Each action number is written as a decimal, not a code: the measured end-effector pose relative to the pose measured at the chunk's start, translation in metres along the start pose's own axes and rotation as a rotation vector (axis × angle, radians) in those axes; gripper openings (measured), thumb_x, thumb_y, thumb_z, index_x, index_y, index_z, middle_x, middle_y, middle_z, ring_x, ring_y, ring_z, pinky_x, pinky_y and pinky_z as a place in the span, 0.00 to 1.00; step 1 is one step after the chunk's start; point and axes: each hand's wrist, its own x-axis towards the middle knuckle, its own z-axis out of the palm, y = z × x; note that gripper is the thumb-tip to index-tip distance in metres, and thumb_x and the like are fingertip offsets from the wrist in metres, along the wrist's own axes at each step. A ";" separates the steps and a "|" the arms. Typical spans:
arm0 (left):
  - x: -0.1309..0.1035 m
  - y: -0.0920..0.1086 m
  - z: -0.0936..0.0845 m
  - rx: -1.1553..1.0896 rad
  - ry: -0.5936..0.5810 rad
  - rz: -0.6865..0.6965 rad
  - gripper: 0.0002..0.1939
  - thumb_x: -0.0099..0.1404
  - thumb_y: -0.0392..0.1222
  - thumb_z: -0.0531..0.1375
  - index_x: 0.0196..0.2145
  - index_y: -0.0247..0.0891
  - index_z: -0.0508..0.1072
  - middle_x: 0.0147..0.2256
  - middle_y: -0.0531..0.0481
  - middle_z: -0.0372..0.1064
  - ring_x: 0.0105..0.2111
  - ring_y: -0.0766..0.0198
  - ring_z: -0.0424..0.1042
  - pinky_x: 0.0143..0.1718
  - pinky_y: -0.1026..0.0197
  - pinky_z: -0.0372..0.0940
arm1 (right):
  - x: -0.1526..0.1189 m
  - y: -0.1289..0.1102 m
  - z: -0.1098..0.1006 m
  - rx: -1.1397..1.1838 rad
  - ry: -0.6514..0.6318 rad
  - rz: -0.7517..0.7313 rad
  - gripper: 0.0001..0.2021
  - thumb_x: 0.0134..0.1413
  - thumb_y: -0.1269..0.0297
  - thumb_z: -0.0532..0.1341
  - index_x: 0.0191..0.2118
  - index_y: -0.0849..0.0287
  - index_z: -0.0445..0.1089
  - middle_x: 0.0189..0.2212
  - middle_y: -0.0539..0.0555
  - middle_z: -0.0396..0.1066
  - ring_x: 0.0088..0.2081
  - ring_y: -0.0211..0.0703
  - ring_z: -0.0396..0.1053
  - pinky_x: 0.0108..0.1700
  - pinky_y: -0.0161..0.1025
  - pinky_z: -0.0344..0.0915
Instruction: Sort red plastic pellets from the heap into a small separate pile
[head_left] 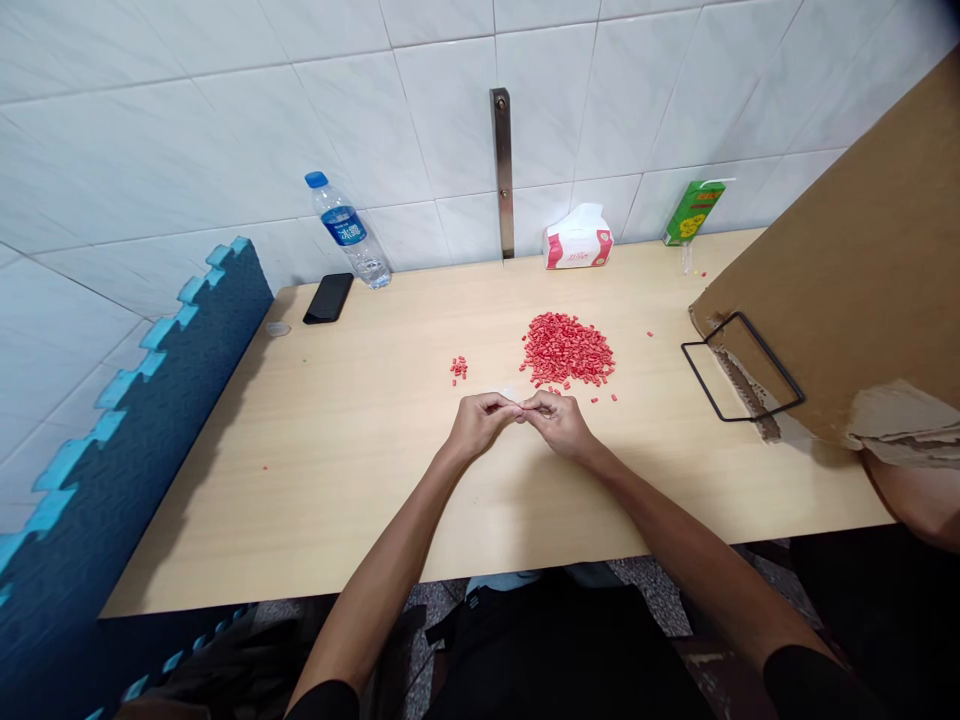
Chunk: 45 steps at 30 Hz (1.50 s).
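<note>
My left hand (pixel 480 424) and my right hand (pixel 558 420) meet fingertip to fingertip above the wooden table (pixel 360 400). Both are closed in a pinch, and what lies between the fingertips is too small to make out. Just beyond my right hand lies a large pile of small red pieces (pixel 568 348), with a few loose ones at its near edge. A much smaller group of red pieces (pixel 459 368) sits beyond my left hand. Something pale and see-through (pixel 508 394) shows just behind the fingertips, partly hidden.
Along the wall stand a water bottle (pixel 351 236), a tissue pack (pixel 578 240) and a green drink carton (pixel 694 212). A black phone (pixel 328 298) lies at the left. A cardboard sheet (pixel 847 270) and black wire frame (pixel 763 350) are at the right, beside another person's arm (pixel 911 490).
</note>
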 end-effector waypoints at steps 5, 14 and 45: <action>0.000 -0.001 -0.001 0.023 -0.001 0.001 0.11 0.56 0.46 0.64 0.28 0.33 0.78 0.28 0.46 0.76 0.31 0.61 0.74 0.36 0.63 0.67 | 0.000 0.003 0.000 -0.008 0.001 0.002 0.05 0.52 0.62 0.62 0.32 0.57 0.72 0.28 0.53 0.76 0.33 0.44 0.75 0.38 0.41 0.71; 0.001 -0.002 -0.001 0.048 0.000 -0.001 0.12 0.56 0.46 0.63 0.28 0.33 0.77 0.28 0.46 0.77 0.31 0.61 0.74 0.36 0.63 0.67 | 0.001 -0.002 0.000 -0.021 -0.002 0.005 0.05 0.52 0.63 0.62 0.31 0.57 0.72 0.27 0.53 0.76 0.32 0.44 0.75 0.38 0.41 0.71; -0.003 0.005 0.012 0.540 0.196 0.237 0.08 0.61 0.42 0.58 0.34 0.38 0.75 0.30 0.50 0.70 0.28 0.67 0.67 0.32 0.65 0.61 | 0.000 -0.004 0.007 -0.436 0.223 -0.082 0.06 0.55 0.64 0.57 0.32 0.55 0.71 0.29 0.53 0.75 0.31 0.42 0.73 0.36 0.36 0.70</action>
